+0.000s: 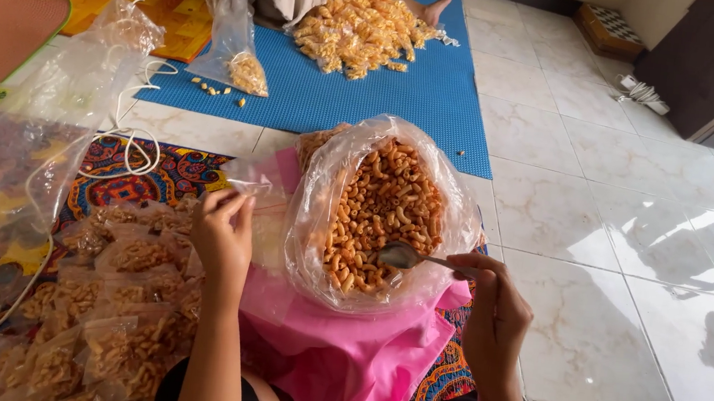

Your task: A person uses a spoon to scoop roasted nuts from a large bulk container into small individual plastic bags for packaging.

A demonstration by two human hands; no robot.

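Spoon, pinched in the right hand, is laid handle-rightward over the big bag of snacks, bowl pointed left toward the small bag gripped by the left hand.

tiled floor, blue mat, patterned rug

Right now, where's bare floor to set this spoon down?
Free: white tiles right of the right hand and big snack bag; blue mat ahead. Crowded: the left, packed small bags beside the left hand.
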